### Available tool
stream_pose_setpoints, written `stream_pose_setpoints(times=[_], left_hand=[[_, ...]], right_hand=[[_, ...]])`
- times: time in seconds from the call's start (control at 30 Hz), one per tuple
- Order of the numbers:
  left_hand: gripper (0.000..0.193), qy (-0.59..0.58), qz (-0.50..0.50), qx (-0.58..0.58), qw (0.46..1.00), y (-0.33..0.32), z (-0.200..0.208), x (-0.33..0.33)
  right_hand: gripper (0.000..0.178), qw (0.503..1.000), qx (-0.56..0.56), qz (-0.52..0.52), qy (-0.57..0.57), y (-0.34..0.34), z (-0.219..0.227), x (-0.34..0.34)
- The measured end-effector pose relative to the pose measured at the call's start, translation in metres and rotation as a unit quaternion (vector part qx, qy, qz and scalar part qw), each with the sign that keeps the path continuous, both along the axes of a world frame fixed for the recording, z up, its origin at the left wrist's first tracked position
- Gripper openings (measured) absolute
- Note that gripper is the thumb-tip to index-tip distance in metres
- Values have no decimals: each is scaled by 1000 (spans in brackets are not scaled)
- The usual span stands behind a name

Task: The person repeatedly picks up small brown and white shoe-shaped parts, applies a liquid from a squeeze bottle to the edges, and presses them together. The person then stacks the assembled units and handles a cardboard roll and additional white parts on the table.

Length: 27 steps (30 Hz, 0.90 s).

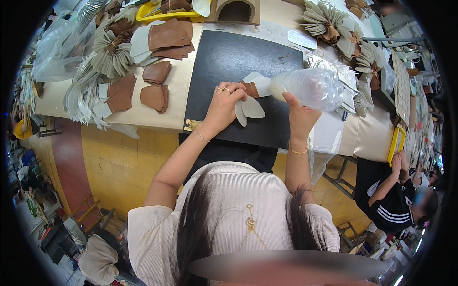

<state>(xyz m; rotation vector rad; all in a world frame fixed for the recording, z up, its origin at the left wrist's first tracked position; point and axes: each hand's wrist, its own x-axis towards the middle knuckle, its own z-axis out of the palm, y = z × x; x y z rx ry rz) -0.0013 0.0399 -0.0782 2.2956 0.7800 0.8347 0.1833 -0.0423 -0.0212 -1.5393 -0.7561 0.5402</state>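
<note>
My left hand (221, 106) is closed on small pale grey, rounded leather pieces (250, 108) that fan out below its fingers. Just past its fingertips, a white piece (260, 86) with a brown part (249, 89) lies over the black mat (238, 52); whether my fingers touch it is unclear. In my right hand (301, 121) a large clear plastic bottle (310, 88) lies tipped on its side, its narrow end pointing left at the white piece. Something whitish shows inside near that end. My right thumb presses against the bottle's near side; the other fingers are mostly hidden.
Brown and white leather pieces (167, 40) lie stacked on the table left of the mat, beside fanned grey bundles (110, 55). More bundles (324, 21) and plastic-wrapped stacks (336, 71) sit at the right. A yellow tray (143, 14) is behind. Another person (391, 205) works at far right.
</note>
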Motion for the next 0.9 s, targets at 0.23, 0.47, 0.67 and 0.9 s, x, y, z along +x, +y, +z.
stream_pose_setpoints(times=[0.23,0.47,0.67,0.9], left_hand=[[23,31,7,5,999,-2,1,2],[28,18,10,-7,1000,-2,1,1],[24,25,12,-14,1000,-2,0,3],[25,13,16,-12,1000,-1,0,2]], right_hand=[[66,980,194,25,44,-7,-12,-9],[67,951,21,44,-304,-3,-47,14],[66,987,120,26,-106,7,-33,1],[44,984,65,-16,-166,29,-16,5]])
